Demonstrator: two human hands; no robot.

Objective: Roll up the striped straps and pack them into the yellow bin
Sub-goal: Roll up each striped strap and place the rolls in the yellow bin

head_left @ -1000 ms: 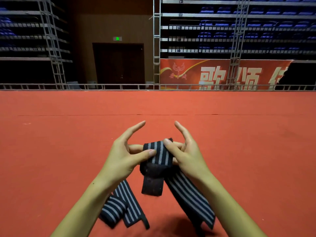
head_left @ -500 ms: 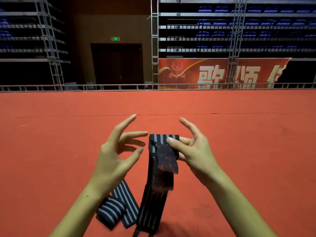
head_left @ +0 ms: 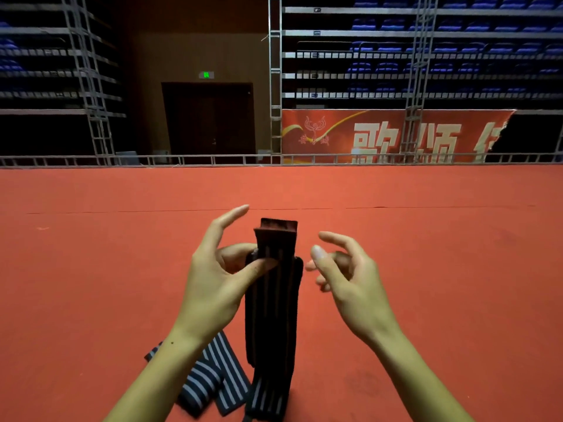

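We hold one striped strap (head_left: pixel 271 303) upright in front of us, its length hanging down to the red carpet (head_left: pixel 91 269) near our body; likely this lets it hang straight so the top end can be started as a roll

Left hand (head_left: pixel 213 278): thumb on the near face of the strap, a finger or two behind it, pinching it just below the folded dark tab at the top. Index finger raised and straight, clear of the cloth

Right hand (head_left: pixel 344 275): just right of the strap, not touching it, holding nothing. Fingers loosely curved and spread, thumb up, palm facing left; posed, we judge, to take the top end

Second striped strap (head_left: pixel 210 376) lies crumpled on the carpet, near left, under our left forearm

Yellow bin: not in view

Far side: railing, red banner (head_left: pixel 396 137), dark seating
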